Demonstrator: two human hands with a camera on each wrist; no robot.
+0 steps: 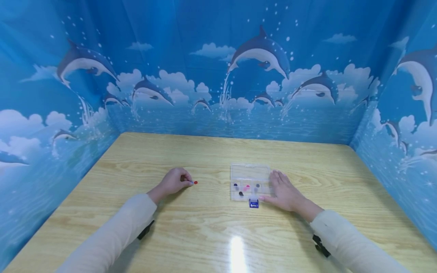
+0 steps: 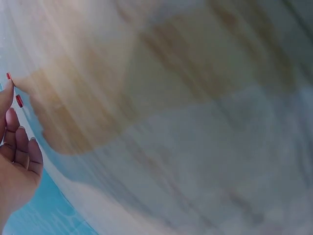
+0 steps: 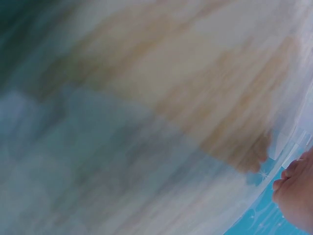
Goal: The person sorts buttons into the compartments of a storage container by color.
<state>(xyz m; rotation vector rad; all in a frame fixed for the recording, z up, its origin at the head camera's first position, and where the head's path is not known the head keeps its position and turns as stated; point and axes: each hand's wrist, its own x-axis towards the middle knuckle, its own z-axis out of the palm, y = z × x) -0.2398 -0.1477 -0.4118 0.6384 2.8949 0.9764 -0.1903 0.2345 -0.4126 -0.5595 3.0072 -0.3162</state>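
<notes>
My left hand (image 1: 174,181) is on the left side of the table, thumb and index tips together at a small round red piece (image 1: 195,182). In the left wrist view a red piece (image 2: 8,76) shows at the fingertips, and another red spot (image 2: 19,101) lies just below. My right hand (image 1: 284,192) rests against the right side of a clear plastic box (image 1: 250,172), fingers straight, thumb at the front edge. The box's lid is raised; inside are several small pieces, among them a pink one (image 1: 247,187) and a black one (image 1: 241,193).
A blue latch (image 1: 253,203) sticks out at the box's front. The wood-grain table (image 1: 191,235) meets dolphin-print curtains (image 1: 191,110) at the back and sides. Dark straps (image 1: 321,245) circle the wrists. Blurred, glossy surfaces fill most of both wrist views.
</notes>
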